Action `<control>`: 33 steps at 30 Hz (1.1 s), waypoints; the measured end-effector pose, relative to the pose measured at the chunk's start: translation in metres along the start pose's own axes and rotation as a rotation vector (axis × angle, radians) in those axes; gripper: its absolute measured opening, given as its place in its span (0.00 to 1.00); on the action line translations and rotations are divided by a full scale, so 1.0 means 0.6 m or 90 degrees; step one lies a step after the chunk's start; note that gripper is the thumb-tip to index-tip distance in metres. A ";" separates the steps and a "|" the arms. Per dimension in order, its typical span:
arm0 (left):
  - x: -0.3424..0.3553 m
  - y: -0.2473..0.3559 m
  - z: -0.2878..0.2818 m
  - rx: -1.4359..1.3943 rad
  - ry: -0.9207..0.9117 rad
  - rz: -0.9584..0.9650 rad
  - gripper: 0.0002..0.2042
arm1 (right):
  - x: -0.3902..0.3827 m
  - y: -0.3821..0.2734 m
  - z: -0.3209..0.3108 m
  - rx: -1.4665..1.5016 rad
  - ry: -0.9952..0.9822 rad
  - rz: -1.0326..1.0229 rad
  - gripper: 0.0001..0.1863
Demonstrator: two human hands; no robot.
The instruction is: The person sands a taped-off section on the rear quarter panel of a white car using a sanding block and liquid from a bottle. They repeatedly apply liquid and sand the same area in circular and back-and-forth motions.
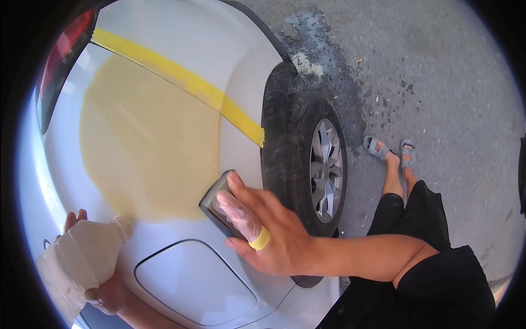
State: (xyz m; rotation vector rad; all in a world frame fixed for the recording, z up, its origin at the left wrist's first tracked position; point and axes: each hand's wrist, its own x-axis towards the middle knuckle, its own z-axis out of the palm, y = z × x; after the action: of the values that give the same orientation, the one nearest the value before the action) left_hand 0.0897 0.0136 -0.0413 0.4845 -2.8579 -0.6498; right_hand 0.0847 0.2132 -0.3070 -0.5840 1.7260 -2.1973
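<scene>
My left hand (109,296) is wrapped around a translucent whitish plastic bottle (87,255), tilted so its neck points at the lower edge of a tan patch (145,137) on a silver car panel (181,233). In my right hand (282,230) is a dark sanding block (213,200), at the patch's lower right edge. Clear plastic wraps one finger of that hand, held by a yellow band (260,238). Whether the block's face touches the panel cannot be made out. A strip of yellow tape (175,77) runs along the panel seam above the patch.
Below the patch lies a closed fuel flap (197,282). A wheel with a silver rim (326,170) and dark arch stands to the right. The red tail light (68,41) is at the upper left. Wet and whitish stains (309,41) mark the grey pavement (438,82).
</scene>
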 end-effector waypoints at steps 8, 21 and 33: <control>0.003 0.002 0.006 0.027 0.020 0.013 0.55 | -0.019 0.002 0.005 0.014 -0.019 -0.055 0.47; 0.003 -0.007 -0.004 0.049 0.081 0.040 0.52 | 0.068 0.047 -0.016 0.009 0.017 0.023 0.44; 0.003 -0.020 -0.045 0.048 0.085 -0.059 0.56 | 0.106 0.087 -0.027 -0.003 0.004 0.026 0.41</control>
State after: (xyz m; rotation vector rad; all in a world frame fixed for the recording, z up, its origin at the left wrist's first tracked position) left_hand 0.0975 -0.0080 -0.0228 0.6489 -2.7552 -0.5039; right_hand 0.0196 0.1851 -0.3522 -0.5377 1.7322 -2.1696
